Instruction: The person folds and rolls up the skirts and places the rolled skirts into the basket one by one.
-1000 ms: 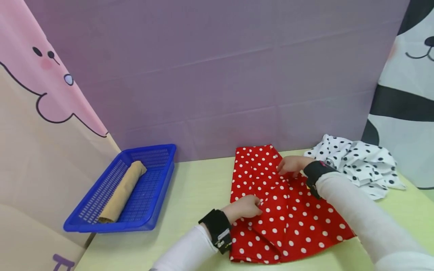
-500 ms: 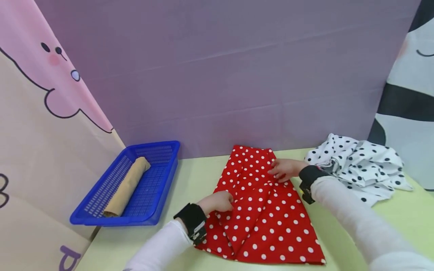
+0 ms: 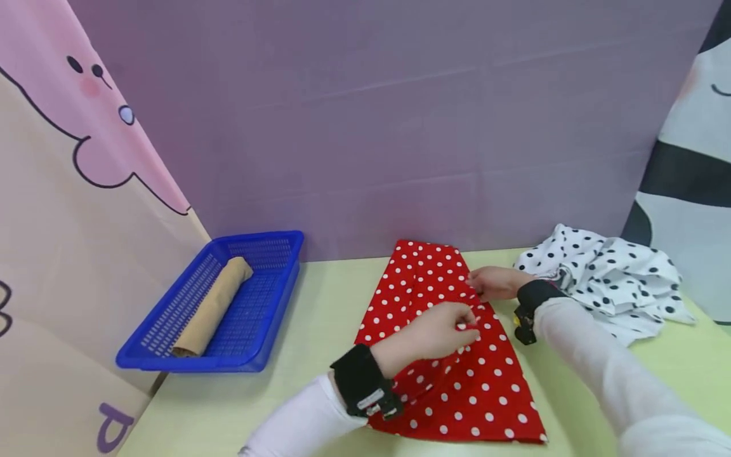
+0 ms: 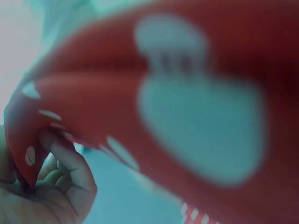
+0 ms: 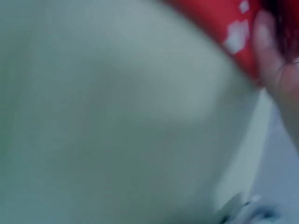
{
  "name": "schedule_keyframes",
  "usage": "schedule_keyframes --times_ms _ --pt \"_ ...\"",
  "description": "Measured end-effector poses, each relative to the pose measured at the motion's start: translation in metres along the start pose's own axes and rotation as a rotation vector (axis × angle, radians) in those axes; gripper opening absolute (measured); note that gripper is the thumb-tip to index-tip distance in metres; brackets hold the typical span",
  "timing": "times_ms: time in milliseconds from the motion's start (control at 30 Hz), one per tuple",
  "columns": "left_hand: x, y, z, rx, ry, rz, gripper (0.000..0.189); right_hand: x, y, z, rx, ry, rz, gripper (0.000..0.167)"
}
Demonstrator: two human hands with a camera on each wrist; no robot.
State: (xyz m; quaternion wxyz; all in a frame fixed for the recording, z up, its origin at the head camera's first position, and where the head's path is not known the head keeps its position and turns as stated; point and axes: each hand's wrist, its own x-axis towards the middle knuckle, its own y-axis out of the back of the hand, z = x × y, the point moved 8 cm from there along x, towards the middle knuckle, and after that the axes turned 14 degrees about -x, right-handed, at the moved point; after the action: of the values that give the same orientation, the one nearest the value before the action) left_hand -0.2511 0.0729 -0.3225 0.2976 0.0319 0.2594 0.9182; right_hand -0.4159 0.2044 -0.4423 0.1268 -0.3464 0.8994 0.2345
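A red skirt-like cloth [image 3: 436, 273] with white dots lies on the table in the middle of the head view, narrow at its far end and flared toward me. My left hand [image 3: 436, 330] reaches across it, pinching a raised part of the cloth [image 4: 88, 107] between curled fingers and thumb in the left wrist view. At the cloth's right edge, my right hand [image 3: 495, 283] pinches the fabric; its other fingers are mostly hidden. The right wrist view catches one of its fingers [image 5: 266, 44] against the red cloth, blurred.
A blue plastic basket [image 3: 268, 324] stands at the left, with a tan rolled cloth [image 3: 214, 308] inside. A crumpled white cloth [image 3: 611, 279] with black dots lies at the right, beside my right wrist. A lilac curtain [image 3: 342, 127] hangs behind the table [image 3: 320, 311].
My left hand has moved from the cloth's left side to the right across it, raising cloth. The right hand has shifted slightly right to the edge. The cloth's left side now looks drawn in.
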Motion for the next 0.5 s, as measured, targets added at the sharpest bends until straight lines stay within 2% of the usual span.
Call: schedule_keyframes --times_ms 100,167,267,367,467,500 --pt "0.001 -0.033 -0.001 0.045 0.004 -0.072 0.013 -0.002 0.001 0.008 0.069 0.034 -0.016 0.037" --pt "0.002 -0.055 -0.005 0.057 0.017 -0.134 0.016 -0.004 0.001 0.012 0.127 0.043 -0.012 0.046" --pt "0.005 -0.083 -0.015 0.082 0.052 -0.225 0.021 -0.008 0.002 0.013 0.155 0.059 0.0 0.047" --pt "0.007 -0.106 -0.028 0.114 0.122 -0.299 0.022 -0.008 0.0 0.01 0.161 0.057 -0.001 0.045" --pt "0.01 -0.121 -0.039 0.177 0.174 -0.352 0.026 -0.006 0.0 0.006 0.103 0.036 0.0 0.044" --pt "0.011 -0.124 -0.042 0.198 0.191 -0.362 0.03 -0.005 0.002 0.002 0.033 0.035 0.028 0.042"
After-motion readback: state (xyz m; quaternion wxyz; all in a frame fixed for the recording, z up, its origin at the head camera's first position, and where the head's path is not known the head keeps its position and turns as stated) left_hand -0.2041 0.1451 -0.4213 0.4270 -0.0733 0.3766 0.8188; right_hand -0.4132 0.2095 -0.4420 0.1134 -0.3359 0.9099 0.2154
